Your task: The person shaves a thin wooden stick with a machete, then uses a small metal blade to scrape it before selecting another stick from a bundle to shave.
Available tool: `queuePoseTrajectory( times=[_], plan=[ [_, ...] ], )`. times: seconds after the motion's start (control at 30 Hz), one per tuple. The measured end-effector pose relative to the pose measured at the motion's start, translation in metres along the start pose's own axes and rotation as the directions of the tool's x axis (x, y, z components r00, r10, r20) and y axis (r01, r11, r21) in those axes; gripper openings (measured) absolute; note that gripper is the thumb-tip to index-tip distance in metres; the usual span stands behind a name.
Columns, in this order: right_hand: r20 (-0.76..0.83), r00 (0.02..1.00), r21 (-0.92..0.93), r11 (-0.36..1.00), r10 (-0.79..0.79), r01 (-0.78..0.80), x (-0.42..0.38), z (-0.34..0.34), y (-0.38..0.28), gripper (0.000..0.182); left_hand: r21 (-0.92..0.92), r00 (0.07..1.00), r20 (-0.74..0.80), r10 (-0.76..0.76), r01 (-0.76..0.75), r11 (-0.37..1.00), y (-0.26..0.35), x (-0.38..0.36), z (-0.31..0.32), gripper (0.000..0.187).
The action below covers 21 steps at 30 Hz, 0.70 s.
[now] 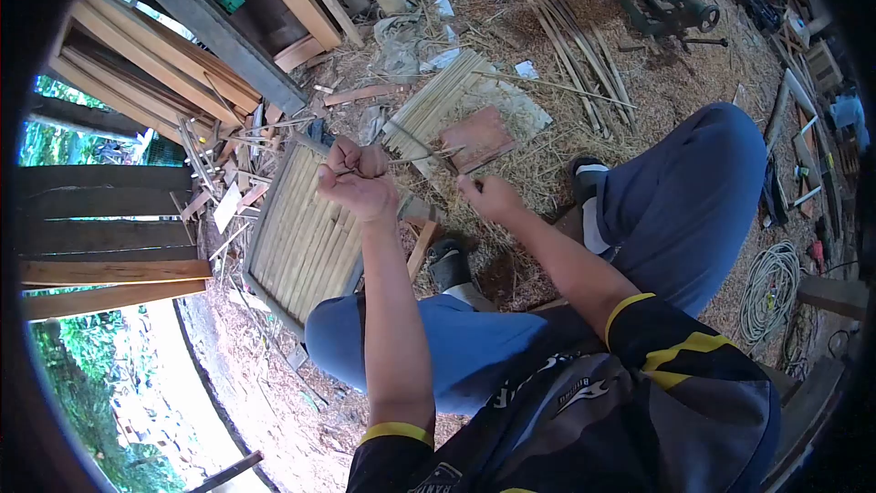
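Note:
My left hand (358, 184) is closed in a fist, palm turned up, above the edge of a framed panel of bamboo slats (306, 219). Something thin and dark shows at its fingers, too small to name. To the right, my right hand (495, 199) is closed with the thumb on top. From it a long, thin grey blade-like tool (422, 143) slants up and left, with its grip mostly hidden. Below and beyond the tool lie a reddish-brown board (478, 139) and a bundle of pale bamboo strips (443, 96).
Shavings cover the ground (538, 169). Long bamboo sticks (584, 64) lie ahead, near a dark metal vise-like device (671, 14). Planks (164, 59) lean at the left, above scattered wood offcuts (224, 164). A coiled hose or cord (771, 292) lies at the right.

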State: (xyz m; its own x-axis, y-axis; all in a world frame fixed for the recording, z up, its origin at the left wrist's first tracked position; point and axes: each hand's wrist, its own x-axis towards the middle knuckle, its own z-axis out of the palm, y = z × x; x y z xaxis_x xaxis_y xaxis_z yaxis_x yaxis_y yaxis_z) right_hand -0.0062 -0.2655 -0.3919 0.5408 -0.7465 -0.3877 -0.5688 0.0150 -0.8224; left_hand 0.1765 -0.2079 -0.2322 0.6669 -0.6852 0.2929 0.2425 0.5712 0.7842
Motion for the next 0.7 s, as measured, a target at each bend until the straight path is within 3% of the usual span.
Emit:
queuePoseTrajectory(
  times=[0.07, 0.17, 0.27, 0.4, 0.5, 0.6, 0.7],
  plan=[
    [-0.036, 0.994, -0.081, 0.991, 0.1, -0.103, 0.036, 0.014, 0.045, 0.074, -0.001, 0.999, 0.051, 0.004, -0.004, 1.0, 0.003, -0.001, -0.003, 0.061],
    [0.015, 0.998, -0.091, 0.994, 0.065, -0.063, 0.008, -0.014, 0.011, 0.075, 0.007, 0.998, 0.058, -0.016, 0.016, 1.0, 0.0, 0.001, -0.002, 0.061],
    [0.059, 0.998, -0.104, 0.994, -0.008, 0.014, 0.002, -0.012, 0.018, 0.081, 0.011, 0.999, 0.015, -0.033, 0.033, 0.999, -0.001, 0.0, -0.002, 0.061],
    [-0.094, 0.987, -0.167, 0.976, 0.127, -0.141, 0.028, -0.004, 0.086, 0.087, 0.023, 0.997, 0.055, 0.047, -0.048, 0.999, 0.003, 0.003, -0.006, 0.059],
    [-0.09, 0.98, -0.185, 0.964, 0.179, -0.193, 0.023, -0.009, 0.097, 0.089, 0.114, 0.963, -0.24, 0.124, -0.099, 0.989, 0.009, 0.003, 0.029, 0.057],
    [-0.072, 0.976, -0.18, 0.96, 0.207, -0.217, 0.019, -0.008, 0.075, 0.089, 0.148, 0.856, -0.459, 0.237, -0.189, 0.971, 0.003, 0.011, 0.039, 0.056],
    [-0.057, 0.98, -0.147, 0.969, 0.189, -0.196, 0.018, 0.003, 0.064, 0.086, 0.016, 0.925, -0.371, 0.078, -0.077, 0.997, 0.003, -0.007, 0.013, 0.057]
  ],
)
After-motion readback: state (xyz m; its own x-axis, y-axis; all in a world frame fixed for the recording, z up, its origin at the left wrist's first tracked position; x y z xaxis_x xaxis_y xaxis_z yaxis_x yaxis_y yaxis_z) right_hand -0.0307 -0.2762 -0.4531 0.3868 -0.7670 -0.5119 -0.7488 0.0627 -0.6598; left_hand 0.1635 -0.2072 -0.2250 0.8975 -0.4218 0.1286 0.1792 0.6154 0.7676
